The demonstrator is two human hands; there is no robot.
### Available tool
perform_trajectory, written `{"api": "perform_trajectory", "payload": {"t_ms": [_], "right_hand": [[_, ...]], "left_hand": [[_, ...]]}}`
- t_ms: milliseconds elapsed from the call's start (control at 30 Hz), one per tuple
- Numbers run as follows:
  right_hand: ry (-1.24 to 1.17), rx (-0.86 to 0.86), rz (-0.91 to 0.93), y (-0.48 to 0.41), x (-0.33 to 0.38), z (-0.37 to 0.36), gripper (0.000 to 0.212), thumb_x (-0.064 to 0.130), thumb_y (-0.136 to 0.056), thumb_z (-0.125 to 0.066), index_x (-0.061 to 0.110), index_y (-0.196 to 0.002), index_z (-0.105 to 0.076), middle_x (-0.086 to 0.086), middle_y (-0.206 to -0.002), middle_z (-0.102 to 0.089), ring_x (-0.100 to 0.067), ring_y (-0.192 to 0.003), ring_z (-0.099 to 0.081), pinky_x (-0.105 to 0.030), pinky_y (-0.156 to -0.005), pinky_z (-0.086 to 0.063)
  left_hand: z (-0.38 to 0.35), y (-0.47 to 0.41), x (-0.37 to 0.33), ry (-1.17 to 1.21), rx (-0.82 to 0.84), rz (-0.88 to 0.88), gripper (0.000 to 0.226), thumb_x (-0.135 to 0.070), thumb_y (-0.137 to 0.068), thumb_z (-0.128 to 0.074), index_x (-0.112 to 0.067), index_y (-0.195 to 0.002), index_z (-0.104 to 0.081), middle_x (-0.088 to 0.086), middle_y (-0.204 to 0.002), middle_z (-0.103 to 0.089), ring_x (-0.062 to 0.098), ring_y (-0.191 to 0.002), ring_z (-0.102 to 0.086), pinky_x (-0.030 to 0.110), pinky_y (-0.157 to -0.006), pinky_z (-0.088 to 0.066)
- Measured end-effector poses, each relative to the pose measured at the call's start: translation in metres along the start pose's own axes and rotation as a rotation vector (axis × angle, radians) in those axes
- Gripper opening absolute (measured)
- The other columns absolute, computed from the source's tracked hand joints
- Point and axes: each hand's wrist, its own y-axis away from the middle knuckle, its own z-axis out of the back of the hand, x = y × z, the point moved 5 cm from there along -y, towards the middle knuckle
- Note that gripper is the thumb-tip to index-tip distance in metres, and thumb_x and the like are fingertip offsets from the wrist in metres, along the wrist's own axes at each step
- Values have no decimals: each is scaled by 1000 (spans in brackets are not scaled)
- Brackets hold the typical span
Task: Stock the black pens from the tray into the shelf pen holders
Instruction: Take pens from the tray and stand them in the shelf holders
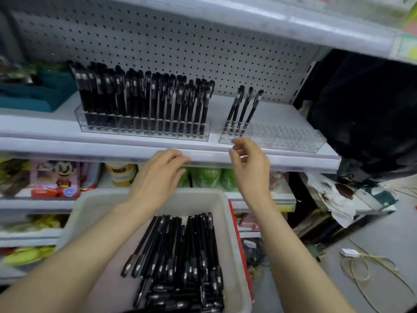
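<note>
A white tray (83, 206) below me holds several black pens (180, 256) lying flat. On the white shelf (67, 143) stand two clear pen holders. The left holder (144, 128) is packed with upright black pens. The right holder (282, 138) carries several pens (243, 109) at its left end; its other slots are bare. My left hand (158, 175) hovers by the shelf's front edge with relaxed fingers and holds nothing. Just below the right holder's front left corner, my right hand (250, 163) hangs with loosely curled fingers and is also empty.
A pegboard (180, 41) backs the shelf and another shelf (248, 16) runs overhead. Teal boxes (38, 91) sit at the left. Lower shelves hold packaged goods (56, 179). A dark cloth (372, 109) hangs at right; cables (365, 265) lie on the floor.
</note>
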Motion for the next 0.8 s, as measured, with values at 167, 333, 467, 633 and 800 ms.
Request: {"api": "perform_trajectory", "payload": {"t_ms": [167, 333, 467, 633, 800], "right_hand": [[123, 322, -118, 80, 3, -57, 14, 15, -90, -61, 16, -101, -69, -1, -92, -72, -22, -86, -65, -30, -77, -49], [550, 594, -172, 121, -6, -88, 15, 19, -93, -55, 9, -94, -66, -12, -90, -70, -32, -90, -65, -37, -79, -51], [642, 657, -182, 135, -8, -102, 23, 31, -92, -63, 9, -100, -64, -13, -98, -69, -34, -95, -64, -37, -76, -49], [504, 680, -216, 135, -14, -109, 35, 36, -84, -72, 11, -108, -64, -10, -97, -70, -30, -93, -64, -38, -80, -52], [282, 685, -384, 136, -24, -110, 45, 28, -79, -78, 13, -118, -61, -7, -93, -69, -21, -88, -63, -29, -77, -48]], "left_hand": [[-21, 59, 41, -69, 67, 38, 38, -27, -93, -51, -12, -125, -63, 10, -121, -61, 32, -105, -57, 39, -90, -46], [-43, 78, 52, -52, 3, 8, 42, -25, -91, -45, -11, -127, -62, 10, -105, -63, 31, -93, -53, 36, -84, -33], [-43, 78, 52, -31, -62, -15, 40, -21, -89, -49, -13, -126, -63, 9, -97, -62, 28, -89, -50, 35, -84, -30], [-41, 78, 53, -36, -30, 15, 40, -19, -90, -52, -15, -128, -62, 10, -100, -63, 31, -91, -54, 38, -87, -31], [-43, 78, 51, -38, -54, 33, 38, -11, -88, -62, -15, -125, -64, 9, -98, -63, 30, -90, -52, 37, -86, -29]]}}
